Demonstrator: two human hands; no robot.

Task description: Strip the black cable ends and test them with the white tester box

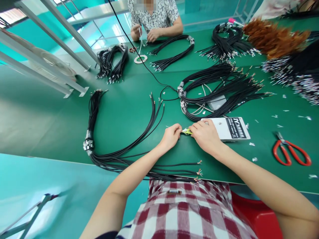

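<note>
Near the table's front middle, my left hand (171,135) pinches the end of a black cable, whose tip is hidden by the fingers. Just to its right, my right hand (205,135) is closed round a small yellow-green tool (186,131) that points at my left fingertips. A white box with a black label (230,128) lies right beside my right hand. The black cable bundle (119,156) curves from a taped, metal-ended joint at the left; several of its loose ends, with coloured wires bared, lie in front of me below my hands.
Red-handled pliers (291,151) lie at the right, among white scraps. Cable bundles (214,89) fill the middle right, with others (117,63) farther back. Across the table (139,109), a person's hands (153,35) hold a white strip near a tape roll (141,59). Metal posts (57,36) stand left.
</note>
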